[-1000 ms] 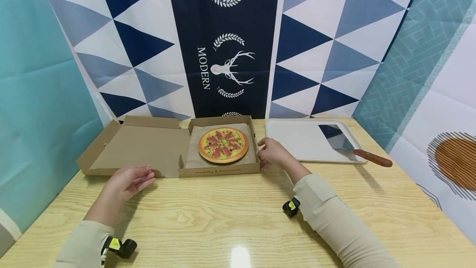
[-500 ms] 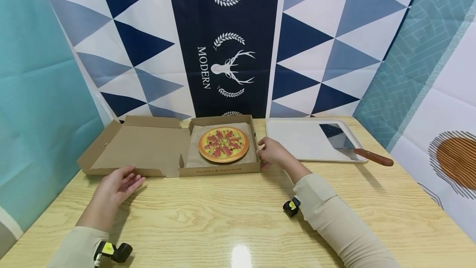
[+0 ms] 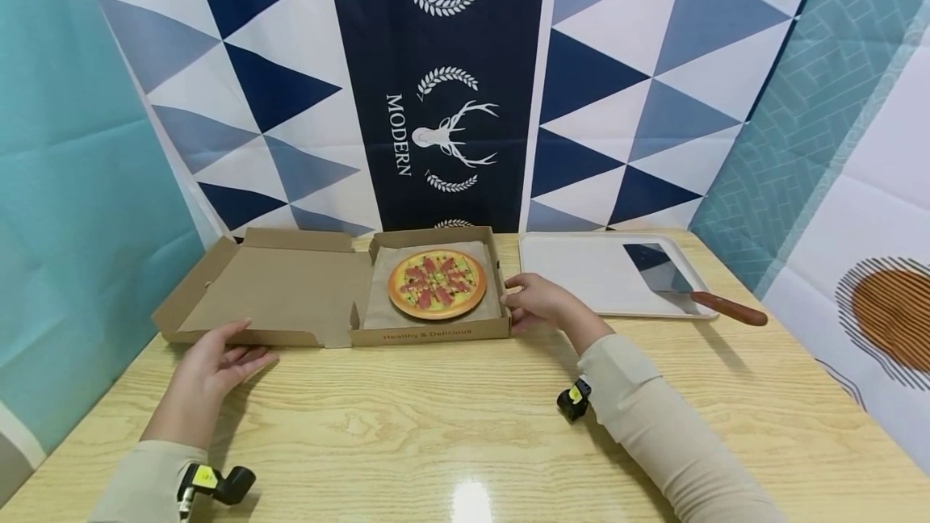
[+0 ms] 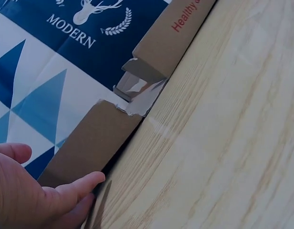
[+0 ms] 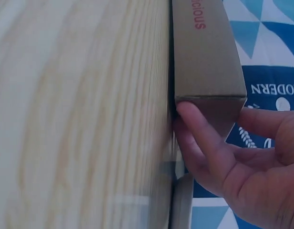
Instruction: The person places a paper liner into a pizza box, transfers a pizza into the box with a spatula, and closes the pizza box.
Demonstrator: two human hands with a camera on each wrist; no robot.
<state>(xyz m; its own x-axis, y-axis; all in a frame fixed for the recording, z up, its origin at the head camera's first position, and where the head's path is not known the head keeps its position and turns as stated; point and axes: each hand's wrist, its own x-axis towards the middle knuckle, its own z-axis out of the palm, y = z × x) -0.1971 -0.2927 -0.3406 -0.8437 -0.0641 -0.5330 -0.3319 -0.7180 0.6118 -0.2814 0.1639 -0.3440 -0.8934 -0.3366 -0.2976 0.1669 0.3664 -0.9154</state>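
Note:
A cardboard pizza box lies unfolded, its lid point(image 3: 283, 289) spread out left of the base point(image 3: 429, 336). On paper in the base is a round pizza point(image 3: 437, 284) with red toppings. My left hand point(image 3: 203, 378) is at the lid's front edge, thumb raised and fingers loosely extended; in the left wrist view the fingers point(image 4: 85, 186) are beside the lid's front wall point(image 4: 92, 143). At the base's right side, my right hand point(image 3: 545, 303) holds the front corner, thumb and fingers on its upper and lower edges, as the right wrist view shows the hand point(image 5: 242, 162).
Right of the box stands a white tray point(image 3: 574, 273). Across it lies a metal spatula point(image 3: 663, 274), its wooden handle point(image 3: 729, 307) jutting past the tray's front right corner. Patterned cloths point(image 3: 603, 103) hang behind and at both sides of the wooden table point(image 3: 407, 426).
My left hand has slid left along the lid's front edge, its fingers spreading a little. At the base's right side, my right hand has shifted only slightly. Box, pizza, tray and spatula stay put.

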